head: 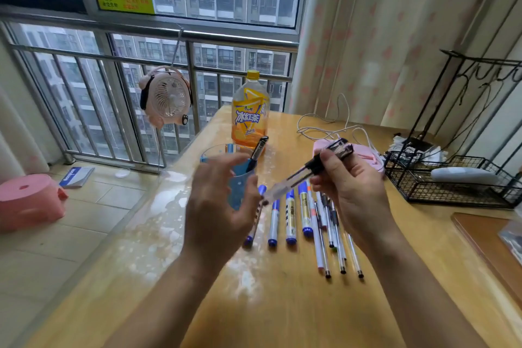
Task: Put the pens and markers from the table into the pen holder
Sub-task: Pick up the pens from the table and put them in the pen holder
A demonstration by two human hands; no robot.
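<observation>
Right hand (pixel 350 192) is raised above the wooden table (pixel 282 305), fingers pinched on a clear-barrelled pen with a black clip (pixel 308 171); pen lies slanted, clip end up and to the right, tip end down toward the left, blurred. Left hand (pixel 217 206) is held open in front of the pen holder, fingers spread and curved, gripping nothing; whether it touches the holder cannot be told.

Pen holder, a translucent blue cup (pixel 238 175), stands upright on the table just beyond the left hand; one black pen (pixel 255 154) already stands in it, leaning to the right.

On the table, near side of the cup and below the hands: a row of blue-capped markers (pixel 291 217) lying side by side, caps pointing near and far; to their right a cluster of thin clear pens (pixel 336 237), tips toward the near edge, partly overlapping; exact count unclear under the right hand.

Far side: an orange iced-tea bottle with a yellow cap (pixel 250 113), upright, just behind the cup; a white cable (pixel 327 124) coiled to its right; a pink object (pixel 364 154) partly hidden behind the right hand; a black wire basket (pixel 452 181) at the far right. A pink fan (pixel 166 96) hangs on the window railing.
</observation>
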